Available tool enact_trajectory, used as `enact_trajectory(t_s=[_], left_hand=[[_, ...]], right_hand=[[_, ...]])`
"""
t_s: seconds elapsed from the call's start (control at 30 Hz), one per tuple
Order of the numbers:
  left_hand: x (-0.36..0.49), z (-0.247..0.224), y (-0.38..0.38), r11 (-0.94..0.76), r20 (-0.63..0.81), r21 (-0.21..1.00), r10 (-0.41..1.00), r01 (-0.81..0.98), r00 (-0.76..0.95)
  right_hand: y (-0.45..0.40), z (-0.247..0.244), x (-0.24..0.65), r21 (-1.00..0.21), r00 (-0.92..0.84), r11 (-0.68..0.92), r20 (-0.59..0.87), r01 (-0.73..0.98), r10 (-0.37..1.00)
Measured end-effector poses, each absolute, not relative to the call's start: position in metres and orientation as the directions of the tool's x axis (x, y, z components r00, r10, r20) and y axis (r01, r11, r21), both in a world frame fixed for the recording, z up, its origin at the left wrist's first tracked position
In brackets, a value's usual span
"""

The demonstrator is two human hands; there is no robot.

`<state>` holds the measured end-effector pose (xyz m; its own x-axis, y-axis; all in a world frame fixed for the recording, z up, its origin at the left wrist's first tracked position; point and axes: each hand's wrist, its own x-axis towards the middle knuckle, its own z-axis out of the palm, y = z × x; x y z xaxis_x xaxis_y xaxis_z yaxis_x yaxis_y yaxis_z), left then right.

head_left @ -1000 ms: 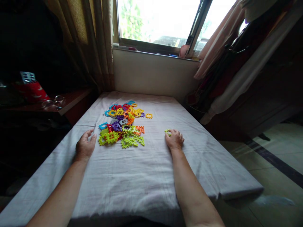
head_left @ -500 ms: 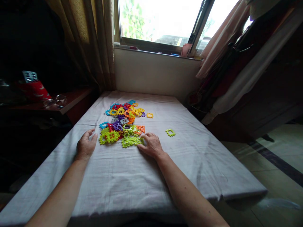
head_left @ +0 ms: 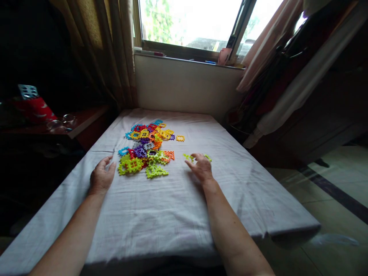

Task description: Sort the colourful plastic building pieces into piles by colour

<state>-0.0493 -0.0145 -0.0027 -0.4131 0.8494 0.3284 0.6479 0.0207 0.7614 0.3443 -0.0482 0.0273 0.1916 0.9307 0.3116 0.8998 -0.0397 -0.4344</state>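
Note:
A loose heap of colourful plastic pieces with notched edges (head_left: pixel 140 152) lies on the white cloth. My left hand (head_left: pixel 102 175) rests on the cloth just left of the heap, fingers apart and holding nothing. To the right of the heap, my right hand (head_left: pixel 201 167) has its fingers round a lime green piece (head_left: pixel 188 157), which sticks out on the left of the fingertips. Another green piece (head_left: pixel 208 157) lies partly hidden behind that hand. A yellow frame piece (head_left: pixel 180 138) sits apart at the heap's right.
The cloth-covered table (head_left: pixel 155 214) stands against the wall below a window. On a dark side table at the left are a red container (head_left: pixel 41 109) and clear glasses (head_left: pixel 61 122). Clothes (head_left: pixel 301 69) hang at the right.
My right hand has moved right, away from the heap, with a green piece taken from its front edge. My left hand has stayed beside the heap. The view has shifted slightly.

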Motion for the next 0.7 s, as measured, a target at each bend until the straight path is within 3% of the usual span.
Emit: enact_trajectory(t_s=[0.1, 0.17, 0.33, 0.43, 0.53, 0.63, 0.7], left_hand=[[-0.049, -0.002, -0.015, 0.025, 0.33, 0.754, 0.85, 0.656, -0.411], [-0.05, -0.002, -0.015, 0.03, 0.326, 0.752, 0.851, 0.658, -0.412], [-0.05, -0.001, -0.015, 0.034, 0.325, 0.749, 0.851, 0.662, -0.413], [-0.049, 0.0, -0.015, 0.03, 0.329, 0.748, 0.851, 0.663, -0.41], [-0.048, 0.001, -0.016, 0.013, 0.334, 0.756, 0.852, 0.654, -0.404], [-0.046, 0.002, -0.017, 0.004, 0.336, 0.764, 0.851, 0.645, -0.404], [-0.046, 0.003, -0.018, 0.0, 0.336, 0.766, 0.852, 0.642, -0.401]], right_hand=[[-0.043, 0.027, 0.367, -0.431, 0.463, -0.305, 0.328, 0.849, 0.824], [-0.041, 0.024, 0.374, -0.44, 0.553, -0.405, 0.287, 0.801, 0.782], [-0.04, 0.017, 0.373, -0.458, 0.552, -0.391, 0.3, 0.799, 0.778], [-0.041, 0.016, 0.362, -0.452, 0.452, -0.264, 0.38, 0.852, 0.807], [-0.044, 0.015, 0.339, -0.441, 0.195, 0.028, 0.454, 0.897, 0.869], [-0.05, 0.014, 0.307, -0.421, -0.128, 0.314, 0.413, 0.851, 0.901], [-0.055, 0.013, 0.287, -0.392, -0.256, 0.407, 0.383, 0.825, 0.888]])
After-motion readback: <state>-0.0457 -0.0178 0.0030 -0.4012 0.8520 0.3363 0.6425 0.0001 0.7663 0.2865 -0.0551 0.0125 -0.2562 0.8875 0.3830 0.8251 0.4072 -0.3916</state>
